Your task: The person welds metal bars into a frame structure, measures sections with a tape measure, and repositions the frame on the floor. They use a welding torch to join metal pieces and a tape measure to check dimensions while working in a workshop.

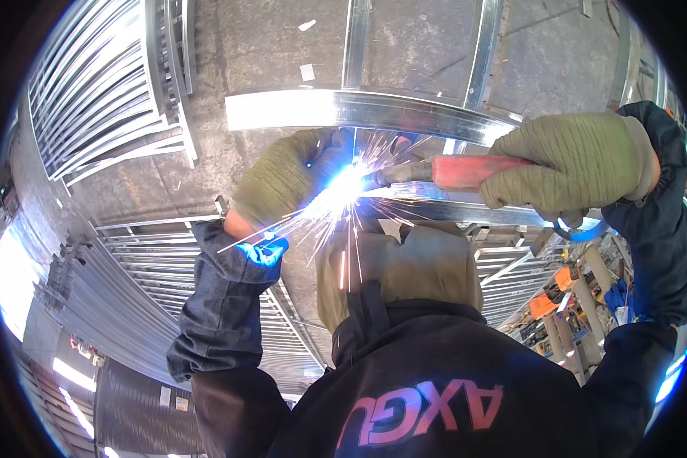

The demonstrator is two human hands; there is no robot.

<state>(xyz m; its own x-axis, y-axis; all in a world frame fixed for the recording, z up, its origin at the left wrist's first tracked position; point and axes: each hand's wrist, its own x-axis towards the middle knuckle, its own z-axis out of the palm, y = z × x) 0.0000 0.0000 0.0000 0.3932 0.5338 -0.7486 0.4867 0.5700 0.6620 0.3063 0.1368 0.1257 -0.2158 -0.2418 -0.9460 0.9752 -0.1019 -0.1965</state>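
Note:
My right hand (569, 160), in an olive-green work glove, is closed around the red handle of a welding torch (473, 171). The torch's nozzle points left into a blazing blue-white arc, and sparks spray outward from it. On the other side of the arc is my left hand (278, 174), gloved alike and right beside the glare. Its fingertips are lost in the light, so whether it grips anything is hidden. Just beyond both hands runs a shiny metal bar (404, 111), part of a frame; another metal bar (473, 212) lies on the near side.
Stacked metal grilles (91, 84) lie at the far left, with more slatted panels (156, 259) at the near left. Two metal bars (355, 46) extend over the concrete floor (267, 46) ahead. Orange and blue items (565, 276) sit among clutter at right.

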